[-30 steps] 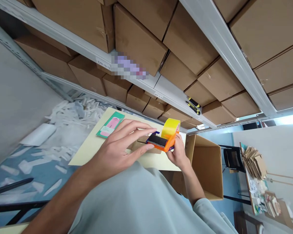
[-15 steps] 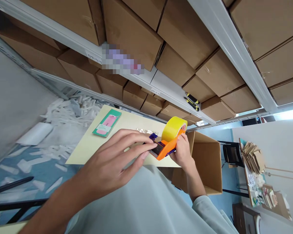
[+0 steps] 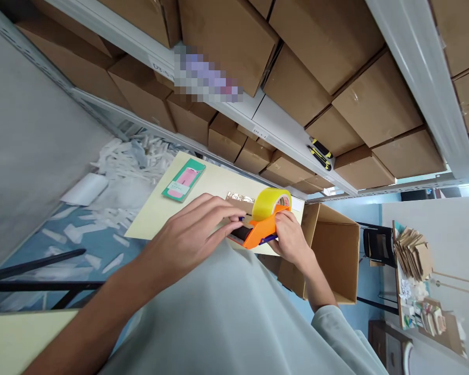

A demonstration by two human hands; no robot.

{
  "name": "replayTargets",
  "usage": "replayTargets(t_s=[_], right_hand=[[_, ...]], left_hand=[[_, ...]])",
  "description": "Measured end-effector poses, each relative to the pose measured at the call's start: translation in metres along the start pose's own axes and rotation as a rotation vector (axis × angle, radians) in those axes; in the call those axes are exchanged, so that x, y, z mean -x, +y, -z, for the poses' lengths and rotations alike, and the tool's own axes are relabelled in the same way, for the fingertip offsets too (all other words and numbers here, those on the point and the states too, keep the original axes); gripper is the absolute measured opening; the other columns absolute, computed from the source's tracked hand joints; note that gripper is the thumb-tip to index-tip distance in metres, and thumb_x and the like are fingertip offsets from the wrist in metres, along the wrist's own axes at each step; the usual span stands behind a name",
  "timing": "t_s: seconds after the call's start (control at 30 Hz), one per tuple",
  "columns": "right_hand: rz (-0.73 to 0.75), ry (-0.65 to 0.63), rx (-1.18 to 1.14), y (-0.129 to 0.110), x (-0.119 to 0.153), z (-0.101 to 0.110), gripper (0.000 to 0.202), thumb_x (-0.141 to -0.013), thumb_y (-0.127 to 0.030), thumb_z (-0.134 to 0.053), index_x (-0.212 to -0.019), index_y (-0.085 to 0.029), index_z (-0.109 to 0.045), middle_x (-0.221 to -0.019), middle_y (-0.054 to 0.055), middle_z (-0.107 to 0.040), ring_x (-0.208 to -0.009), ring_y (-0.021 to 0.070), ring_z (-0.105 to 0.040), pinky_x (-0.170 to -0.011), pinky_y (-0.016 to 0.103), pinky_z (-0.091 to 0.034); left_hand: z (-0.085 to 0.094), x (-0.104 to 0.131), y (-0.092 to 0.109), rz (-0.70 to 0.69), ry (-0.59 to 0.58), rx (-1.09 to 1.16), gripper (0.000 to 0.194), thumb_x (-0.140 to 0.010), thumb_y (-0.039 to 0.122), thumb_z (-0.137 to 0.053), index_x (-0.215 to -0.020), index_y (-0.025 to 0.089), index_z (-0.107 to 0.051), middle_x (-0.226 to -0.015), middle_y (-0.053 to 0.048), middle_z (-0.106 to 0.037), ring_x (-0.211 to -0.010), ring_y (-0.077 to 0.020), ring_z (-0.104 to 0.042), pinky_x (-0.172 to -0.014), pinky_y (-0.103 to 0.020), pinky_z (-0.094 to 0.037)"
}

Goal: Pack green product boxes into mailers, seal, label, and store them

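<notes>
Nearest: a pale grey-green sleeve (image 3: 226, 317) filling the lower middle, both arms reaching out from it toward a pale yellow table top (image 3: 160, 213).

Left hand (image 3: 187, 242) spread flat, fingers extended and unclenched, fingertips pressed down just left of an orange plastic tape dispenser (image 3: 260, 234); a small flat brown cardboard parcel (image 3: 239, 200) showing just beyond the fingers, mostly hidden under the hand. Gripping nothing, only pressing.

Right hand (image 3: 291, 239) wrapped around the handle end of the tape dispenser, fingers curled tight on it. Dispenser tilted, its front edge down against the parcel near the right edge of the table top, a roll of yellow packing tape (image 3: 271, 202) mounted upright on top.

On the table top's far left corner, well apart from the hands: a green and pink flat card package (image 3: 183, 179).

Just right of the table top and lower: an open brown cardboard box (image 3: 332, 255), flaps up.

Left of the table top: blue floor strewn with white paper strips (image 3: 128, 161).

Beyond the table top: grey metal shelving (image 3: 281, 135) packed with rows of closed brown cardboard cartons (image 3: 352, 47); two yellow-and-black utility knives (image 3: 319, 153) lying on a shelf ledge above the box.

Far right of the table top: a stack of flat folded cardboard pieces (image 3: 412, 255) on a white surface.
</notes>
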State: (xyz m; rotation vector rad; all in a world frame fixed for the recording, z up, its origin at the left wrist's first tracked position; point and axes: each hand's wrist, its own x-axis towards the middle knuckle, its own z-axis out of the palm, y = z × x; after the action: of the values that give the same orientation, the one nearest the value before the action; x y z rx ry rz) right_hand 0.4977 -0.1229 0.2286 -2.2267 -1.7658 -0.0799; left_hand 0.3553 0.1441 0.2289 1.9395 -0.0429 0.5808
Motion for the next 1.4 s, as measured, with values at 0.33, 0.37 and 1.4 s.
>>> replayTargets(t_s=[0.33,0.37,1.4], right_hand=[[-0.117,-0.332,-0.302,-0.005,0.029,-0.033,0.041,-0.114,-0.065,-0.060,-0.109,-0.024,-0.067,-0.095,0.009,-0.076,-0.091,0.0296,-0.074,-0.099,0.049,-0.064],[-0.145,-0.396,-0.344,-0.005,0.034,-0.035,0.043,-0.114,-0.067,-0.059,-0.104,-0.026,-0.067,-0.089,0.007,-0.074,-0.085,0.0283,-0.073,-0.092,0.045,-0.065],[-0.877,-1.129,-0.998,0.152,-0.011,-0.103,0.057,-0.084,-0.068,-0.095,-0.093,-0.017,-0.073,-0.081,0.003,-0.080,-0.071,0.0152,-0.074,-0.065,0.023,-0.063]], left_hand=[[-0.045,0.069,-0.043,0.482,-0.093,0.190,0.041,-0.109,0.059,-0.054,-0.093,0.026,-0.072,-0.093,-0.004,-0.077,-0.088,-0.0233,-0.072,-0.083,-0.034,-0.059],[-0.051,0.078,-0.049,0.569,-0.114,0.245,0.045,-0.107,0.064,-0.055,-0.093,0.025,-0.072,-0.093,-0.004,-0.077,-0.087,-0.0234,-0.073,-0.081,-0.033,-0.059],[-0.104,0.064,-0.242,1.345,0.087,0.830,0.048,-0.060,0.039,-0.109,-0.084,0.016,-0.076,-0.096,-0.007,-0.078,-0.103,-0.0320,-0.084,-0.120,-0.057,-0.060]])
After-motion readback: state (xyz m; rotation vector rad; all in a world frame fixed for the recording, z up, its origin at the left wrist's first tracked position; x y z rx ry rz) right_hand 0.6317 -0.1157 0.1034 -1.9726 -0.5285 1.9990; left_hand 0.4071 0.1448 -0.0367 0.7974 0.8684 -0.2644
